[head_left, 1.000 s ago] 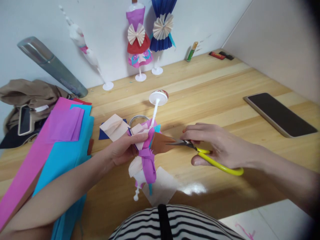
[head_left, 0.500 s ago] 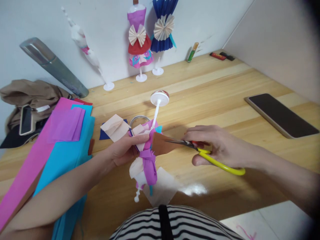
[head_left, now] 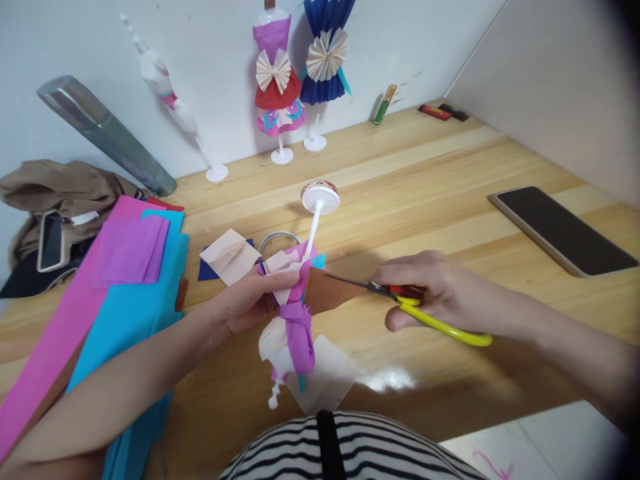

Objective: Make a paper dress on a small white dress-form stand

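My left hand (head_left: pixel 250 301) is closed round a small doll form dressed in purple, cream and pink paper (head_left: pixel 293 320). Its white stand and round base (head_left: pixel 320 196) point away from me. A brown piece of paper (head_left: pixel 327 291) sticks out to the right from the doll. My right hand (head_left: pixel 435 293) grips yellow-handled scissors (head_left: pixel 425 313), whose blades meet the brown paper along its upper edge. Both hands hover just above the wooden table (head_left: pixel 425 193).
Pink, purple and cyan paper sheets (head_left: pixel 125 280) lie at the left. Cream and blue scraps (head_left: pixel 227 255) and a metal ring (head_left: pixel 275 239) sit behind the doll. Three dressed doll forms (head_left: pixel 280 80) stand by the wall. A phone (head_left: pixel 560 228) lies at the right. A brown bag (head_left: pixel 60 193) sits far left.
The scissor blades have shifted from the middle of the brown paper up to its top edge, and my right hand has edged slightly right. My left hand holds still.
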A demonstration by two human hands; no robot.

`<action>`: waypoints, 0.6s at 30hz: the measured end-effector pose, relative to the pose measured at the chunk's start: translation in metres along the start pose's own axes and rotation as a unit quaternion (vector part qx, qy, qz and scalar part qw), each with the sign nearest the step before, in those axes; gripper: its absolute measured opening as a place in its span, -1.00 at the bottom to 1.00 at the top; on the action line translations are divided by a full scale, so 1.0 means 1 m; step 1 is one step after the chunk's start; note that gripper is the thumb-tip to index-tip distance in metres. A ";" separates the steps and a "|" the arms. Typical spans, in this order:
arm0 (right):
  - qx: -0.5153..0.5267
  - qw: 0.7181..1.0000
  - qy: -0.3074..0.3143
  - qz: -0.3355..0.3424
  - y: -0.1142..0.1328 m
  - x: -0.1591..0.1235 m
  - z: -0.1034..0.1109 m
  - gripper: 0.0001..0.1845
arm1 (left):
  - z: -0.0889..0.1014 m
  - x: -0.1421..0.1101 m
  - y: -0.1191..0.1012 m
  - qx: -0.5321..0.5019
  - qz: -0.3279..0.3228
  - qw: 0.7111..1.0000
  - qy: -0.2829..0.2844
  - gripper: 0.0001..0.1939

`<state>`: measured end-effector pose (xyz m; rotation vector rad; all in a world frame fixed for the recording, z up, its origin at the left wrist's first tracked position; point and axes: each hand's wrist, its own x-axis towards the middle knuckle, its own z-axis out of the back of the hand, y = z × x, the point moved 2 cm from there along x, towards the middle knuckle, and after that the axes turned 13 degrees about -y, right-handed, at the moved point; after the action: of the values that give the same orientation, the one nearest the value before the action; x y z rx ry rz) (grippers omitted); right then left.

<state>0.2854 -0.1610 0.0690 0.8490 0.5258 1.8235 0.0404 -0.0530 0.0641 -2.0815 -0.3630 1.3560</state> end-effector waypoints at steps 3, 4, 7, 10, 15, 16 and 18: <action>-0.008 1.000 0.006 -0.005 -0.002 -0.002 0.000 -0.43 | 0.001 0.000 0.000 -0.001 -0.005 1.000 -0.007 -0.82; -0.009 1.000 0.006 -0.005 -0.002 -0.003 0.000 -0.43 | 0.001 0.000 0.000 0.004 -0.007 1.000 -0.011 -0.81; -0.009 1.000 0.000 -0.007 -0.002 -0.003 0.001 -0.46 | 0.001 0.000 0.001 0.022 -0.016 1.000 -0.014 -0.76; 0.002 1.000 0.005 -0.017 -0.001 -0.003 0.000 -0.47 | 0.000 -0.001 0.000 0.027 -0.018 0.999 -0.014 -0.79; 0.013 0.997 0.038 -0.060 0.001 -0.003 -0.001 -0.41 | -0.004 -0.003 -0.002 0.028 -0.020 0.999 -0.002 -0.84; 0.012 0.996 0.049 -0.072 0.001 -0.003 -0.001 -0.41 | -0.004 -0.003 -0.002 0.028 -0.021 0.999 0.004 -0.84; 0.014 0.994 0.066 -0.085 0.002 -0.002 -0.001 -0.41 | -0.004 -0.003 -0.002 0.027 -0.023 0.999 0.012 -0.84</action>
<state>0.2841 -0.1639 0.0686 0.6836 0.6889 1.7252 0.0430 -0.0541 0.0689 -2.0328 -0.3578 1.2986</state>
